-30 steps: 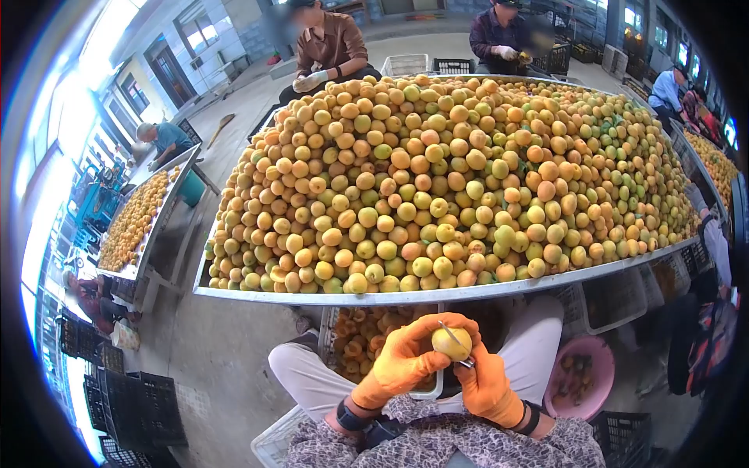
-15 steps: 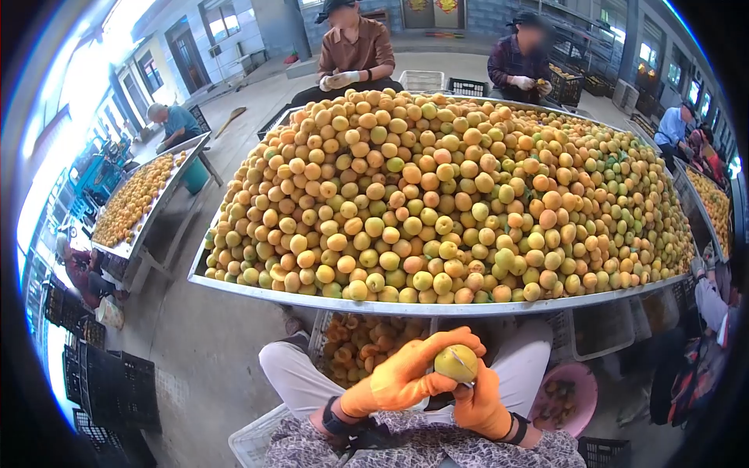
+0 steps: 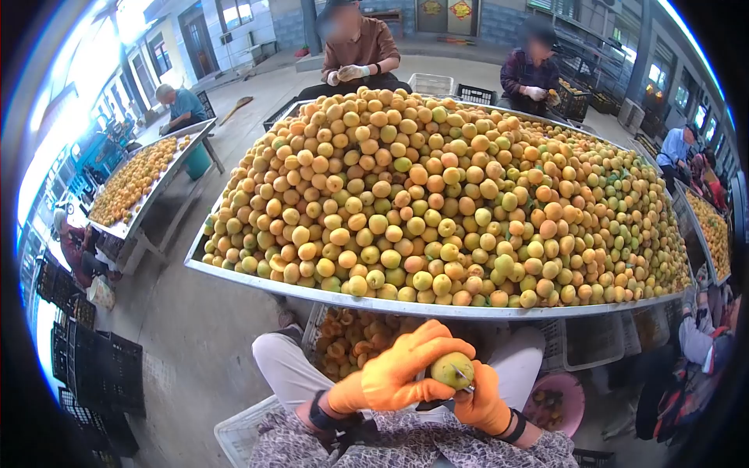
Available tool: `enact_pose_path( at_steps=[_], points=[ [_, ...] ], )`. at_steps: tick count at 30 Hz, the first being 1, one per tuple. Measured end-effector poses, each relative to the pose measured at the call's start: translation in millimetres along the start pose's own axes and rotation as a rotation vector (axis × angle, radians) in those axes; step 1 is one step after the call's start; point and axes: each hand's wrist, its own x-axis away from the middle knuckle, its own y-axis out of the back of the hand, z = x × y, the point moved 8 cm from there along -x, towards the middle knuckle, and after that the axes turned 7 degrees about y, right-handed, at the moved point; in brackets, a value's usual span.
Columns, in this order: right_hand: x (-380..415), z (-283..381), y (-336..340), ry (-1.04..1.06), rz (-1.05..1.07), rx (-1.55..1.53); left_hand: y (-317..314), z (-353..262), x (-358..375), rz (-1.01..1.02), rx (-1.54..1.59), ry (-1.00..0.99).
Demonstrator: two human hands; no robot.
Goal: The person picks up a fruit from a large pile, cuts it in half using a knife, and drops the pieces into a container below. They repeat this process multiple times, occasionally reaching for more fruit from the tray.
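Note:
My left hand [image 3: 406, 368], in an orange glove, is closed round a yellow-green fruit [image 3: 452, 370] above my lap. Beside it my right hand [image 3: 481, 399], also gloved in orange, grips a small knife [image 3: 466, 385] whose metal blade lies against the right side of the fruit. A cut line shows on the skin. Just beyond my hands stands a metal-edged table [image 3: 351, 299] heaped with yellow and orange fruit [image 3: 390, 195]. Under its front edge sits a crate with opened fruit [image 3: 347, 335].
A pink basin [image 3: 573, 399] stands to the right of my knees. Two people [image 3: 363, 47] [image 3: 532, 74] sit across the table. Black crates [image 3: 105, 366] are stacked at the left, near another fruit table [image 3: 140, 183]. More people sit at the right.
The view has shifted slightly. The fruit has turned in my left hand, and the blade now lies lower on its right side.

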Motion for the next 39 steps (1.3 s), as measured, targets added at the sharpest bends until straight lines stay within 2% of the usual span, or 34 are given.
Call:
enact_pose_path(
  at_steps=[1, 3, 5, 7, 8, 9, 11, 12, 13, 15, 16, 17, 19, 20, 21, 22, 23, 24, 27, 29, 31, 33, 35, 36, 37, 38, 39],
  points=[
    [-0.1, -0.9, 1.4, -0.002, 0.008, -0.007, 6.1, -5.3, -2.2, 0.022, -0.167, -0.044],
    [3.0, -14.2, -4.0, -0.121, 0.16, -0.011, 14.9, -8.1, -4.7, 0.093, -0.347, 0.015],
    [4.5, -16.7, -8.5, -0.152, 0.19, -0.037, 18.7, 4.9, -7.4, 0.158, -0.285, 0.06],
    [0.9, -9.5, -6.2, -0.015, 0.099, 0.01, 12.6, 21.3, -4.6, 0.081, 0.19, 0.062],
    [6.0, -11.0, -8.5, -0.011, 0.037, 0.0, 5.4, 23.8, -4.6, 0.032, 0.288, 0.005],
    [-3.8, -6.8, -14.9, -0.003, 0.032, 0.006, -8.9, 27.2, -1.4, -0.039, 0.618, 0.079],
    [-22.1, 21.7, -1.0, 0.198, -0.265, 0.121, -29.9, 22.7, 4.3, -0.06, 0.912, 0.148],
    [-18.0, 11.7, -4.4, 0.056, -0.227, -0.038, -27.4, 21.4, 6.0, -0.045, 0.9, 0.145],
    [-8.7, 6.8, -2.6, 0.056, -0.216, -0.042, -20.6, 22.3, 7.8, -0.057, 0.902, 0.143],
    [9.3, -15.9, -9.3, -0.047, 0.007, 0.018, -12.4, 27.2, 11.6, -0.012, 0.589, 0.234],
    [1.7, -12.4, -7.9, -0.086, 0.048, -0.033, -3.5, 20.0, 8.7, 0.001, 0.439, 0.249],
    [2.2, -12.4, -6.7, -0.086, 0.05, -0.037, 8.0, 18.2, 4.9, -0.002, 0.438, 0.252],
    [6.1, -18.8, -11.0, -0.168, 0.147, -0.038, 8.4, 17.7, -0.1, 0.182, -0.072, 0.273],
    [7.8, -19.5, -15.8, -0.164, 0.143, -0.037, 7.6, 15.1, -0.9, 0.186, -0.133, 0.177],
    [9.2, -16.5, -17.2, -0.1, 0.033, -0.07, 1.6, 15.3, 0.9, 0.186, -0.138, 0.175],
    [9.5, -13.3, -14.3, -0.035, -0.075, -0.103, -5.2, 20.7, 3.6, 0.13, 0.285, 0.258],
    [8.4, -13.7, -14.9, -0.033, -0.077, -0.105, -14.3, 27.4, 6.9, 0.07, 0.709, 0.336],
    [6.5, -13.0, -14.2, -0.012, -0.095, -0.085, -18.9, 32.1, 9.7, -0.023, 0.744, 0.4],
    [2.4, -7.6, -8.3, 0.036, -0.117, -0.016, -15.9, 18.5, 7.5, -0.031, 0.587, 0.284],
    [1.0, 0.6, 1.0, 0.057, -0.111, 0.025, -4.9, 16.8, 6.7, -0.015, 0.315, 0.309],
    [-4.6, -7.5, -5.6, -0.123, 0.108, -0.056, 2.4, 15.9, 4.0, 0.008, 0.202, 0.312],
    [-7.4, -6.9, -4.6, -0.131, 0.11, -0.008, 8.5, 18.0, 1.1, -0.027, -0.308, 0.19],
    [3.5, -25.8, -7.8, -0.356, 0.17, -0.042, 18.4, 29.2, 1.2, -0.087, -0.309, 0.273],
    [6.8, -26.1, -4.3, -0.356, 0.162, -0.044, 25.9, 37.7, 1.5, -0.152, -0.313, 0.278],
    [14.1, -32.6, 6.0, -0.45, 0.049, -0.12, 33.6, 44.2, 2.5, -0.219, -0.318, 0.282],
    [21.2, -38.1, 13.6, -0.544, -0.064, -0.197, 34.3, 70.1, 11.0, -0.248, 0.232, 0.52],
    [28.5, -41.1, 20.0, -0.643, -0.264, -0.365, 32.8, 80.3, 15.3, -0.228, 0.48, 0.561]
  ],
)
